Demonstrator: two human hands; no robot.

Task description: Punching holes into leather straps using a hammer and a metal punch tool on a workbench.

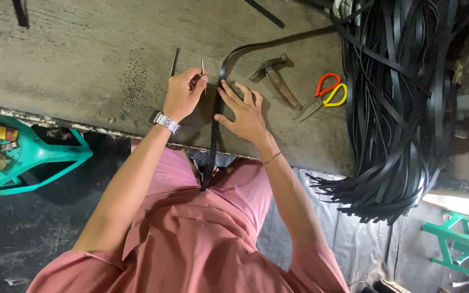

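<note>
Clearly, a black strap (214, 130) lies flat on the worn workbench (82, 54), its tail hanging over the edge toward the lap.
Left hand (183, 95) pinches a thin metal punch (202, 68) upright; right hand (243, 111) presses the strap with spread fingers. It looks light, limp and smooth, best pinned flat. A green tray (44, 154) holds small jars.

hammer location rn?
Head view, right of centre: the hammer lies on the worn workbench, between the right hand pressing the black strap and the red-and-yellow scissors.
</note>
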